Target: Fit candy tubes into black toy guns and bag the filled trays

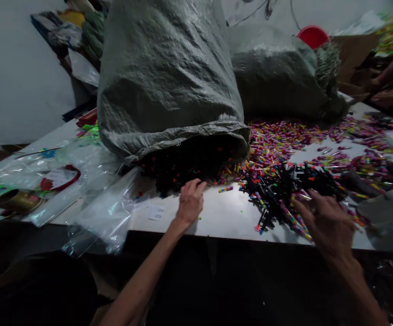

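My left hand (pixel 191 201) is at the white table (pixel 223 222), just before the mouth of a large grey-green woven sack (pixel 169 77). Its fingers are loosely bent and apart, and nothing shows in them. Black plastic pieces (pixel 169 176) with small orange bits spill from the sack beside its fingertips. Over on the right, my right hand (pixel 328 222) hovers at a heap of black plastic pieces (pixel 284 181) mixed with colourful bead-filled tubes (pixel 289 215). Its thumb and fingers are apart around the heap's edge. One colourful tube (pixel 225 189) lies alone between the hands.
More colourful tubes (pixel 271 140) spread behind the heap, before a second woven sack (pixel 277 68). Clear plastic bags (pixel 104 208), a brown tape roll (pixel 18 199) and a paper label (pixel 156 213) lie left. A red basin (pixel 313 36) stands behind.
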`<action>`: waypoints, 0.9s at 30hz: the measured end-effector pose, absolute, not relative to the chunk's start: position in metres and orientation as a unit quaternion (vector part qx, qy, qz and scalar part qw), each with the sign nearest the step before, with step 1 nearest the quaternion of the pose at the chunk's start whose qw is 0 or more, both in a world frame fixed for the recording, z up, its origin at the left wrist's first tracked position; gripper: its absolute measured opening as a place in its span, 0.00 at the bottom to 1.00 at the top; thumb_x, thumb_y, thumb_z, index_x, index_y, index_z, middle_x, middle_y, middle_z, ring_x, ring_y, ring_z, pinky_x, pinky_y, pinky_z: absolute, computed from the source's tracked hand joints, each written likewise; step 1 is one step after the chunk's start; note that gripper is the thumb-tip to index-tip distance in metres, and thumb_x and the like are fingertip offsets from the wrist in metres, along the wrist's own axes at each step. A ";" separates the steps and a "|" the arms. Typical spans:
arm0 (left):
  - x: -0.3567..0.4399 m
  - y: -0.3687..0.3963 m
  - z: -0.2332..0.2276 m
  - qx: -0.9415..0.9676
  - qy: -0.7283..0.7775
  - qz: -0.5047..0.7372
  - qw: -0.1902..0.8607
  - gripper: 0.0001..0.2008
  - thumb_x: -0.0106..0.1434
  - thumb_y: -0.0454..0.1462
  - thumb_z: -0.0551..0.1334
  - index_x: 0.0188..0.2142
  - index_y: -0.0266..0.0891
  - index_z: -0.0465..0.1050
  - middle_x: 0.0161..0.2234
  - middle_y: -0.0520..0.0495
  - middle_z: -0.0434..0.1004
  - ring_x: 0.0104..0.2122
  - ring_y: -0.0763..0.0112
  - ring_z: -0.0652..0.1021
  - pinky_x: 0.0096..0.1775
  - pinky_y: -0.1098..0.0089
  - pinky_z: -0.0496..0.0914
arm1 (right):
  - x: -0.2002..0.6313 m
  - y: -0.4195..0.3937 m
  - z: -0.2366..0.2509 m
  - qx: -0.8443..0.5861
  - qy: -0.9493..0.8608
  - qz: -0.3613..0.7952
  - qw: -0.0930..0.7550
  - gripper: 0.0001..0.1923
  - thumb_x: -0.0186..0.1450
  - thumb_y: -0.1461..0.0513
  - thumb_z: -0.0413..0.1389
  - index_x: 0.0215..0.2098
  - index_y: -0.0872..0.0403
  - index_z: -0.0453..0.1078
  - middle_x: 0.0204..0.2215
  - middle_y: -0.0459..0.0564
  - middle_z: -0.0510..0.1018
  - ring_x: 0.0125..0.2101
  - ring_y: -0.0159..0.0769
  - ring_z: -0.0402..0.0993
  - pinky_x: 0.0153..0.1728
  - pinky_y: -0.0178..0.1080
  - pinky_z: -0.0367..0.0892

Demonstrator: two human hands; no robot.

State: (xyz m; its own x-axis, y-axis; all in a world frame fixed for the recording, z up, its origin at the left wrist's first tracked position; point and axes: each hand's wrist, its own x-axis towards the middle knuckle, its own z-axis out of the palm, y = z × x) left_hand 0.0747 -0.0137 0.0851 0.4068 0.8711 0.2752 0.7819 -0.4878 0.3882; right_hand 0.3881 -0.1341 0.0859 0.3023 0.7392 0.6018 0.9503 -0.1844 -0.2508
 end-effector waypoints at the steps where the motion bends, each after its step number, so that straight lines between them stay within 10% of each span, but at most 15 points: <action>1: 0.064 -0.004 0.086 0.835 0.515 0.191 0.035 0.25 0.56 0.27 0.54 0.53 0.40 0.65 0.54 0.38 0.64 0.55 0.53 0.63 0.54 0.53 0.56 | 0.393 -0.133 0.092 -0.752 -0.546 -0.167 0.330 0.27 0.63 0.48 0.51 0.50 0.59 0.69 0.38 0.59 0.75 0.35 0.43 0.72 0.34 0.40 0.63; 8: 0.025 0.039 0.070 0.849 0.512 0.093 -0.089 0.18 0.59 0.28 0.53 0.48 0.42 0.70 0.47 0.39 0.70 0.48 0.54 0.68 0.47 0.56 0.59 | 0.298 -0.123 0.082 -0.649 -0.501 0.295 0.490 0.20 0.62 0.53 0.52 0.48 0.55 0.70 0.36 0.52 0.76 0.26 0.34 0.71 0.28 0.38 0.68; 27: 0.037 0.033 0.093 0.770 0.535 0.342 0.060 0.09 0.61 0.38 0.58 0.38 0.39 0.75 0.33 0.48 0.72 0.35 0.69 0.73 0.40 0.68 0.66 | 0.272 -0.122 0.058 -0.612 -0.327 0.481 0.536 0.13 0.52 0.56 0.63 0.25 0.56 0.67 0.15 0.42 0.70 0.18 0.29 0.63 0.21 0.33 0.58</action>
State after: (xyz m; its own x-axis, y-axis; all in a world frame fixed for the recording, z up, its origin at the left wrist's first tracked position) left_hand 0.0372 0.0328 0.0928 0.1944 0.8650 0.4626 0.7833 -0.4208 0.4576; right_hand 0.2715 -0.1217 0.0580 0.3229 0.9160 -0.2379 -0.1148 -0.2115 -0.9706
